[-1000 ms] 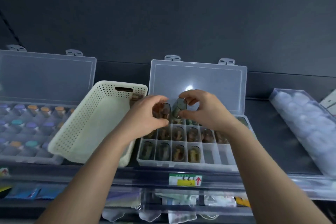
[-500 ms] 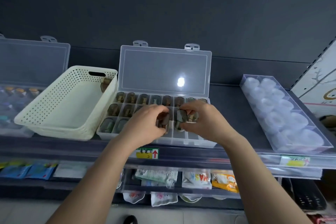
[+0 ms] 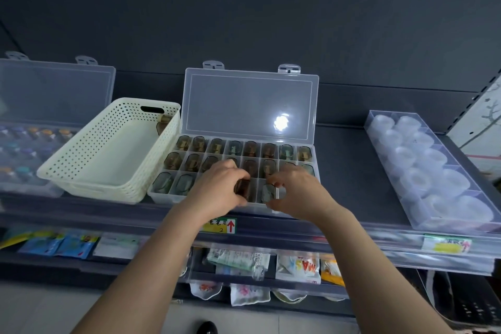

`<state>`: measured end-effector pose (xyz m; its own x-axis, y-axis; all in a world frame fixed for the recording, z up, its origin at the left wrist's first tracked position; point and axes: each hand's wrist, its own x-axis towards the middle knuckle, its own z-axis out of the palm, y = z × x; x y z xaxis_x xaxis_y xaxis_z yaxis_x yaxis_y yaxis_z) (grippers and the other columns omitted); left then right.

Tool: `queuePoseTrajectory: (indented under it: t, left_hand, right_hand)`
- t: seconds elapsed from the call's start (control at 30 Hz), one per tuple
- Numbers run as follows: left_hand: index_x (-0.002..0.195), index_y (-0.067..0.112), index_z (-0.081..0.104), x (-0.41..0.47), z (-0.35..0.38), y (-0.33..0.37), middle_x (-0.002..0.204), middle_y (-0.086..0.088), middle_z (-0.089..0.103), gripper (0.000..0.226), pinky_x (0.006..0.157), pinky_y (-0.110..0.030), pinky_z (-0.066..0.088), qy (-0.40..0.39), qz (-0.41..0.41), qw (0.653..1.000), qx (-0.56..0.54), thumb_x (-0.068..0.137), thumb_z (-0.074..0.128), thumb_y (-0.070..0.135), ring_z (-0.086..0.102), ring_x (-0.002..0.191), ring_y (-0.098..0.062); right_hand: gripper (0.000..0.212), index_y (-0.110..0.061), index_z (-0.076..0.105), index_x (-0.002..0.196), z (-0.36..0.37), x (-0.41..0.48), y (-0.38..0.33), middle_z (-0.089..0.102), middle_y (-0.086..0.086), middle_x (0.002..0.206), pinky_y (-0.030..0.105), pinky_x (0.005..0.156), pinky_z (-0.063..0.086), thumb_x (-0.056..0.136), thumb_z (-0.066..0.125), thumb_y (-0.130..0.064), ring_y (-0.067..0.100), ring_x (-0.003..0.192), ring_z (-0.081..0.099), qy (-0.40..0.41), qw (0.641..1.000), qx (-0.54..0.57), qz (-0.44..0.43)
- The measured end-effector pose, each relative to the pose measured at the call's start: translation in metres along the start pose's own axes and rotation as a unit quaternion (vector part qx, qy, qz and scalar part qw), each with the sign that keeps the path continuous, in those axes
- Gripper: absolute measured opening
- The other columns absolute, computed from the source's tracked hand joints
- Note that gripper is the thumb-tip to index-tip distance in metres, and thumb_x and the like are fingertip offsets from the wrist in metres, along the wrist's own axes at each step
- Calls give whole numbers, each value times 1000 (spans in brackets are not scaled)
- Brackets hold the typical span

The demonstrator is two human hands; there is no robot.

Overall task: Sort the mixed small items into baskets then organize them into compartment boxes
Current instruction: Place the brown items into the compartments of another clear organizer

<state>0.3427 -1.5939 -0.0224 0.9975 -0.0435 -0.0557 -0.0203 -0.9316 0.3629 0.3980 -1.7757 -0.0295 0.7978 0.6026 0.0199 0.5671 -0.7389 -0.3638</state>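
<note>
While both hands work at the front row of the clear compartment box [image 3: 158, 196], take in the setting: a dark grey shelf [image 3: 344, 171] against a dark wall [image 3: 244, 8], the box's lid [image 3: 244, 100] standing open with a glare spot on it. The left hand [image 3: 217, 190] grips a brown item [image 3: 242, 187] just above the front row; the right hand [image 3: 298, 194] curls its fingers round a greenish item [image 3: 268, 192] sitting in a front compartment. The back rows are filled. Beside the box sits a cream perforated basket [image 3: 89, 160] with one brown piece [image 3: 162, 124] in its far corner. On the shelf edge, a yellow-green label [image 3: 221, 226] shows a red arrow and a "2"; its handwriting is too blurred to read. Below hangs a packet [image 3: 298, 266] printed "MAS", upside down.
</note>
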Motion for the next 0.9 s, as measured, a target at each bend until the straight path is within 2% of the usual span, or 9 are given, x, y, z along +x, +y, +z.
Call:
queuePoseTrajectory:
  t: [0.17, 0.37, 0.43, 0.5, 0.67, 0.9]
  left_hand:
    - [137, 25, 51, 1, 1, -3, 125, 6, 51, 50, 99, -32, 42, -1, 6, 1000, 10, 89, 65, 31, 47, 117, -12]
    - [137, 25, 50, 3, 1, -4, 127, 5, 50, 50, 98, -30, 40, -1, 12, 1000, 22, 90, 64, 32, 46, 119, -12]
    - [137, 25, 51, 3, -2, -6, 128, 5, 50, 50, 100, -30, 39, 4, 11, 1000, 20, 89, 64, 32, 45, 121, -12]
    - [137, 25, 51, 3, -10, -10, 129, 5, 50, 48, 101, -31, 39, 22, 7, 1000, 21, 90, 63, 32, 45, 122, -12]
    - [132, 25, 56, 0, -41, -35, 125, 5, 53, 42, 100, -31, 39, 91, -8, 995, 43, 91, 62, 29, 47, 119, -12]
    - [126, 19, 62, 2, -93, -107, 122, -1, 57, 35, 95, -35, 42, 136, -67, 985, 87, 91, 59, 18, 48, 116, -19]
  right_hand:
    - [35, -21, 66, 118, 2, 6, -1, 62, 0, 111, 27, 80, 44, 86, 65, -36, 17, 99, 55, -2, 1000, 0, 15]
    - [28, -21, 68, 112, 0, 9, -3, 65, 1, 108, 29, 80, 52, 87, 64, -31, 19, 96, 59, -1, 1000, -8, 17]
    - [25, -20, 68, 109, 0, 12, -6, 65, 0, 104, 27, 75, 50, 86, 65, -28, 18, 93, 59, 15, 1000, -7, 12]
    - [26, -20, 67, 110, -2, 17, -12, 64, -1, 103, 25, 75, 47, 85, 67, -27, 15, 91, 56, 31, 999, -5, 1]
    - [24, -21, 68, 110, -4, 44, -38, 65, -1, 106, 32, 84, 54, 88, 64, -30, 16, 97, 59, 50, 998, -10, -41]
    - [17, -21, 69, 104, -3, 108, -100, 65, -1, 100, 24, 72, 47, 90, 61, -27, 17, 87, 58, 83, 991, 3, -108]
